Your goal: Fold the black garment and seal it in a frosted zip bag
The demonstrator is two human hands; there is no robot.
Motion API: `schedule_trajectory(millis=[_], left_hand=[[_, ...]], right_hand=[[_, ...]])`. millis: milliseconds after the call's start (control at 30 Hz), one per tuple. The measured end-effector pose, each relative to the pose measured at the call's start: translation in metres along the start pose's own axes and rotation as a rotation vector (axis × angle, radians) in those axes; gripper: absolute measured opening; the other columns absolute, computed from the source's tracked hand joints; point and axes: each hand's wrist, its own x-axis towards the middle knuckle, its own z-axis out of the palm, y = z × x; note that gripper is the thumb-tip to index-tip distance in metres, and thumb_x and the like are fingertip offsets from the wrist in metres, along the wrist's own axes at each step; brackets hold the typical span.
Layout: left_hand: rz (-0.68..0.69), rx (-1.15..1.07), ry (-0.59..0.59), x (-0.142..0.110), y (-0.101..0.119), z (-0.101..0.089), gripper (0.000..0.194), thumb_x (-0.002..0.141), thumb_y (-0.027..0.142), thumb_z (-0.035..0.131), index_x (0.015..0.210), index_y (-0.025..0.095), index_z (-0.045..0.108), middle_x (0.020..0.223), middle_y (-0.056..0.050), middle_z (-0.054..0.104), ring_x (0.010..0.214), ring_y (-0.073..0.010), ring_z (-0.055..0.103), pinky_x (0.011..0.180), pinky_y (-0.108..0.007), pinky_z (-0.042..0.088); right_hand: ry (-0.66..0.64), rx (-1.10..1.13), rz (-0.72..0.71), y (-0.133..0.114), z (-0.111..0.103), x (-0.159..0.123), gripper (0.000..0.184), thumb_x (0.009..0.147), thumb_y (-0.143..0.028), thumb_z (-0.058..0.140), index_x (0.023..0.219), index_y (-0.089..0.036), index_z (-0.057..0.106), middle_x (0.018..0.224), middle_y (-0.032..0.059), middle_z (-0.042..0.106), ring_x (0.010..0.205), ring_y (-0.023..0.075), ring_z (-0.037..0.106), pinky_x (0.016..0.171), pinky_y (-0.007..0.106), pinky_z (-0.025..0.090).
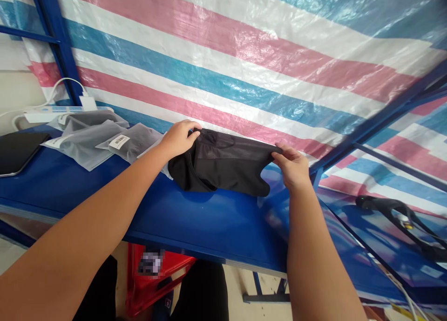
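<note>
A black stretchy fabric garment (230, 167), its exact kind unclear, hangs stretched sideways just over the blue table (206, 228). My left hand (183, 135) pinches its upper left corner between thumb and fingers. At the upper right corner, my right hand (290, 162) grips the edge in the same way. The cloth's left end is folded, with an opening showing there, and its lower right edge curves inward. Behind my left forearm lie frosted plastic bags (92, 146) with dark contents; one carries a white barcode label (119, 141).
A black flat device (21, 151) lies at the far left, near a white power strip (38, 116) with a plugged-in charger (87, 101). Striped plastic sheeting (216, 69) hangs behind the table. A black strap-like object (394, 214) rests on the right surface. Below stands a red stool (134, 283).
</note>
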Motion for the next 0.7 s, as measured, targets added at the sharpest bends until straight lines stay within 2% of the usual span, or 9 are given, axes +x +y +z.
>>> schedule_trajectory(millis=[133,333,500,600,700], left_hand=[[0.018,0.003,0.026,0.001,0.001,0.001,0.018,0.095,0.026,0.051,0.105,0.022,0.066,0.111,-0.006,0.068,0.104,-0.0237,0.062,0.093,-0.036,0.049],[0.052,-0.032,0.081,0.003,-0.003,0.005,0.015,0.095,0.024,0.049,0.104,0.020,0.060,0.112,-0.007,0.063,0.106,-0.0220,0.059,0.096,-0.035,0.047],[0.092,-0.038,0.094,0.003,-0.003,0.004,0.013,0.096,0.023,0.048,0.103,0.020,0.058,0.115,-0.009,0.061,0.110,-0.0222,0.057,0.098,-0.034,0.047],[0.046,-0.050,0.057,0.002,0.001,0.001,0.014,0.097,0.025,0.047,0.106,0.021,0.057,0.112,-0.008,0.063,0.104,-0.0222,0.060,0.094,-0.034,0.048],[0.006,-0.049,0.031,0.001,0.005,0.000,0.016,0.098,0.026,0.046,0.109,0.021,0.057,0.107,-0.007,0.066,0.100,-0.0223,0.062,0.091,-0.033,0.048]], right_hand=[[0.013,-0.118,-0.059,0.004,0.000,0.001,0.036,0.063,-0.021,0.084,0.098,-0.020,0.076,0.083,0.0000,0.070,0.077,0.0176,0.065,0.075,0.034,0.058],[0.034,-0.109,-0.067,0.007,0.001,0.004,0.020,0.070,-0.031,0.082,0.081,-0.019,0.071,0.073,-0.0011,0.063,0.070,0.0149,0.061,0.070,0.031,0.058],[0.001,-0.014,-0.050,-0.001,0.004,0.001,0.023,0.072,-0.036,0.082,0.081,-0.021,0.066,0.081,-0.0009,0.063,0.081,0.0145,0.062,0.079,0.030,0.057],[-0.034,0.054,-0.035,-0.006,0.007,-0.003,0.028,0.072,-0.040,0.082,0.085,-0.023,0.065,0.091,-0.0002,0.066,0.090,0.0163,0.064,0.083,0.034,0.058],[-0.046,0.090,-0.024,-0.010,0.009,-0.005,0.033,0.070,-0.043,0.083,0.087,-0.024,0.063,0.090,-0.0008,0.065,0.089,0.0166,0.064,0.081,0.034,0.058]])
